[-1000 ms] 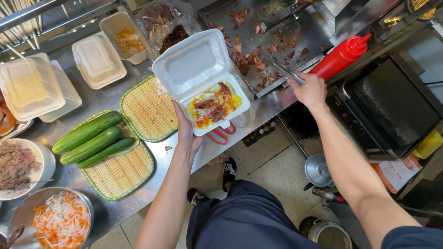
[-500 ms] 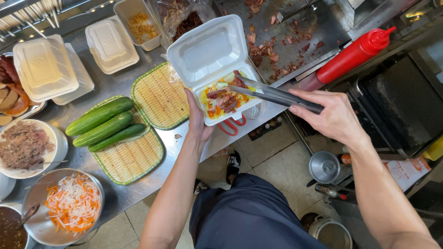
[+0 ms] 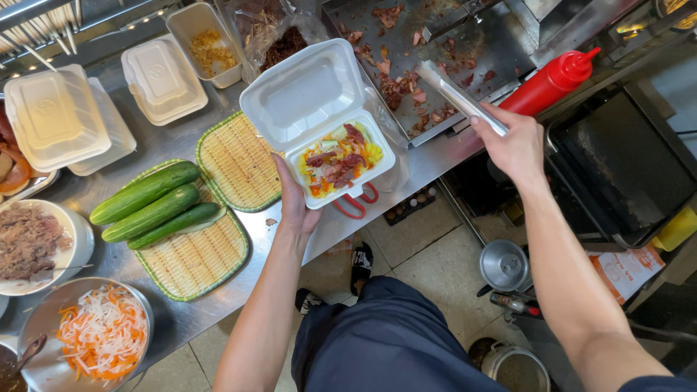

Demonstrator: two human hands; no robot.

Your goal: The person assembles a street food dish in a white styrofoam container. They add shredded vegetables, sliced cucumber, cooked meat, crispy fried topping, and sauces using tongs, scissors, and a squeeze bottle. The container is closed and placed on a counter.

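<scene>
Head view, the only one, looks straight down on a steel counter (image 3: 435, 163) and the person's two bare arms. Left hand (image 3: 296, 207) reaches up from about 6 o'clock and cups the near left corner of an open white foam box (image 3: 319, 109); the palm is under the tray and the fingers curl up its left side, so the hand is partly closed on the box. The box sits just above frame centre, its lid hinged open toward 11 o'clock, the tray filled with meat strips and yellow and orange vegetables (image 3: 340, 161). Under the tray's lower edge, at about 5 o'clock of it, the red handles of scissors (image 3: 357, 205) show.

Right hand (image 3: 514, 144) is at 2 o'clock of the box, well apart from it, fingers closed around the near end of metal tongs (image 3: 459, 96). The tongs point toward 10 o'clock over a griddle (image 3: 406, 29) strewn with meat scraps. A red squeeze bottle (image 3: 548, 81) lies just beside the hand, at its 1 o'clock.

At 9 o'clock of the box lie two woven trays (image 3: 236, 163); the nearer carries three cucumbers (image 3: 149, 203). Closed foam boxes (image 3: 54, 116) stand at 10 o'clock. A bowl of shredded carrot and radish (image 3: 102, 334) sits at 8 o'clock.
</scene>
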